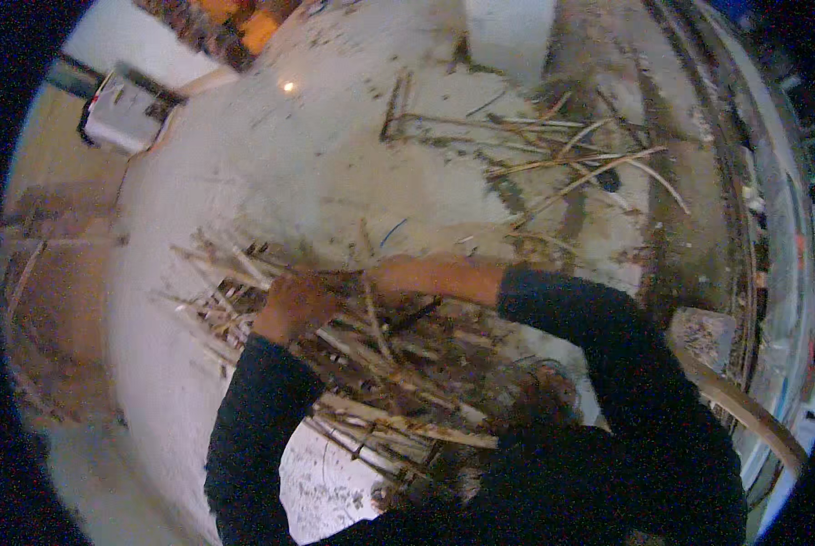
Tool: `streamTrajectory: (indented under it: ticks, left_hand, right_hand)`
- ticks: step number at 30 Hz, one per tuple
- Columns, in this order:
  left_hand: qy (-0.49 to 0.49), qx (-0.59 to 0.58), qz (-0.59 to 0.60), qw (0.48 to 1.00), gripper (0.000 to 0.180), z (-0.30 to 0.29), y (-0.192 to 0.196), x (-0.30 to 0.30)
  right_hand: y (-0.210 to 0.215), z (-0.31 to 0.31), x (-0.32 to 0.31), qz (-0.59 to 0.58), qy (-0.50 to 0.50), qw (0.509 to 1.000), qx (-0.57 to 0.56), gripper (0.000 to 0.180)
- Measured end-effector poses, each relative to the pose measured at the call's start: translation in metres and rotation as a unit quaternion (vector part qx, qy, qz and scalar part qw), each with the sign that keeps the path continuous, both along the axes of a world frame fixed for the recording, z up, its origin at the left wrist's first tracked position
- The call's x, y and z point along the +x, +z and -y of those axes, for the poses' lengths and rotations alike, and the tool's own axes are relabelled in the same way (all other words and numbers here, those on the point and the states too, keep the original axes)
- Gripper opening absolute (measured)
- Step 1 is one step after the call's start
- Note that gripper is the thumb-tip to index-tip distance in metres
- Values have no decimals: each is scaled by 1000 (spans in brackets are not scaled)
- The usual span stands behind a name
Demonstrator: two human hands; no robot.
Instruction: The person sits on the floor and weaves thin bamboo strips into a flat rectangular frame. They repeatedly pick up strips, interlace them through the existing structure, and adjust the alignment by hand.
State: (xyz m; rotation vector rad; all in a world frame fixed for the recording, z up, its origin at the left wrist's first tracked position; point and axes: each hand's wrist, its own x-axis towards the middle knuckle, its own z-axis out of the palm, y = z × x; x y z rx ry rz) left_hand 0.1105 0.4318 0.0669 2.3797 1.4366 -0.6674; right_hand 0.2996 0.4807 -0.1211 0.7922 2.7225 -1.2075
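A heap of thin wooden sticks lies in front of me, most of them running from upper left to lower right. Over its far edge, my left hand is closed, knuckles up. Close beside it on the right is my right hand, its fingers curled toward the left one. A thin dark strip shows between the two hands, too blurred to name. One pale stick stands at an angle by the right hand's fingers. Both hands' fingertips are hidden.
Looser sticks lie crossed on the pale, dirty floor at the far right. A white block-like object stands beyond them. At far left is a white box-shaped thing. A curved wooden piece lies at right, near a grey block.
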Motion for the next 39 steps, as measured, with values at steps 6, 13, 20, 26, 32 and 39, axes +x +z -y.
streamTrajectory:
  ticks: [6, 13, 20, 26, 32, 39]
  left_hand:
    - [-42, 84, 17, 995, 36, 5, -23, -18]
    - [-98, 169, -50, 980, 25, 13, -47, -33]
    - [-154, 129, -100, 975, 21, 14, -37, -26]
    - [-66, 234, 3, 970, 21, 21, -43, -30]
    - [-105, 222, 20, 969, 29, 18, -50, -40]
    - [-107, 244, -1, 964, 32, 16, -66, -50]
  right_hand:
    - [26, -4, 34, -36, -137, 987, -78, 31]
    - [66, -71, 261, 41, -427, 872, 236, 41]
    - [32, -40, 408, 255, -385, 832, 306, 72]
    - [29, -43, 431, 215, -359, 812, 407, 67]
    - [34, -45, 443, 142, -307, 850, 404, 50]
    - [13, -46, 447, 125, -279, 829, 469, 31]
